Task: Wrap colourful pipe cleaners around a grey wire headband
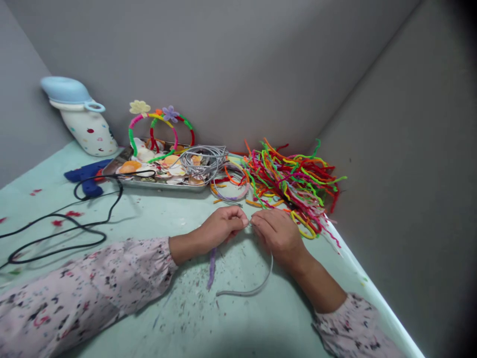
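My left hand [226, 224] is closed in a pinch, and a purple pipe cleaner [211, 268] hangs down from under it. Close beside it, my right hand [279, 233] has its fingers pressed together, their tips almost meeting the left fingertips. From beneath the right palm a grey wire [266, 281] comes out and curves down to the left over the table. What lies right between the fingertips is too small to make out. Just beyond the hands is a ring [246, 191] partly wrapped in coloured pipe cleaner.
A pile of bright pipe cleaners [294, 174] lies at the back right. A metal tray [167, 188] holds patterned pieces, a grey wire coil [204, 161] and two flower-topped hoops [175, 130]. Leftward are a blue glue gun [89, 176], its black cord [108, 219] and a white bottle [87, 129].
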{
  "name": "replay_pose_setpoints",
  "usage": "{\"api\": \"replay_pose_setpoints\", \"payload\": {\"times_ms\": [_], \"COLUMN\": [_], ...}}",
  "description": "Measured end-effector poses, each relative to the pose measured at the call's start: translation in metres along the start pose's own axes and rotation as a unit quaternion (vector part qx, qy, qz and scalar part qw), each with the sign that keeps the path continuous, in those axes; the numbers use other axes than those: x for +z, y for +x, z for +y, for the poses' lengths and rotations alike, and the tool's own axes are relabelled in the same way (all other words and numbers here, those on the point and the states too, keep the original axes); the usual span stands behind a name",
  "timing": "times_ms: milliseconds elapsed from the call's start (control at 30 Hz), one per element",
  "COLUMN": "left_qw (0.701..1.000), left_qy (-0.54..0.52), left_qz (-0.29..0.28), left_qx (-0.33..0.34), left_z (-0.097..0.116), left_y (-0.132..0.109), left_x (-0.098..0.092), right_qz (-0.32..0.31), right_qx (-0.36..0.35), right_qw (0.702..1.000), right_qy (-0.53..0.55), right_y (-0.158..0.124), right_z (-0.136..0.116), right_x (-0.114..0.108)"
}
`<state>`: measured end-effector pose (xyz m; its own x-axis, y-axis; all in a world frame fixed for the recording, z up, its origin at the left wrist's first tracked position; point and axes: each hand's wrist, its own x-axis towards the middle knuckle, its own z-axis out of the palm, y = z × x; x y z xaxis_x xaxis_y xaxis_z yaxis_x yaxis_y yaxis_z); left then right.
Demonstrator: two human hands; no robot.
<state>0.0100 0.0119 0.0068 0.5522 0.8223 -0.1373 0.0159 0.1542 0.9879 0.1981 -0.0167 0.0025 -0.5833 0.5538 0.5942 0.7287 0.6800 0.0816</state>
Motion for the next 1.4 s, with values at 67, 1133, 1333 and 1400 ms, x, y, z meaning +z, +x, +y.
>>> {"api": "replay_pose_setpoints", "payload": {"times_ms": [67, 1133, 1333, 1400], "left_qw": [1.0, 0.997, 0.997, 0.997], "left_qy": [-0.006, 0.004, -0.01, -0.009], "left_qz": [0.014, 0.045, 0.042, 0.043], "left_qx": [0.007, 0.065, 0.071, 0.068], "left_z": [0.0, -0.008, -0.009, -0.009], "left_y": [0.0, 0.002, 0.002, 0.002], "left_x": [0.0, 0.0, 0.0, 0.0], "right_qz": [0.002, -0.038, -0.007, 0.0], "right_qx": [0.02, 0.581, 0.581, 0.581], "right_qw": [1.0, 0.432, 0.459, 0.464], "right_qy": [0.023, 0.689, 0.672, 0.668], "right_y": [0.0, 0.014, 0.017, 0.017], "right_z": [0.002, -0.016, -0.022, -0.023], "right_x": [0.001, 0.0, -0.001, -0.001]}}
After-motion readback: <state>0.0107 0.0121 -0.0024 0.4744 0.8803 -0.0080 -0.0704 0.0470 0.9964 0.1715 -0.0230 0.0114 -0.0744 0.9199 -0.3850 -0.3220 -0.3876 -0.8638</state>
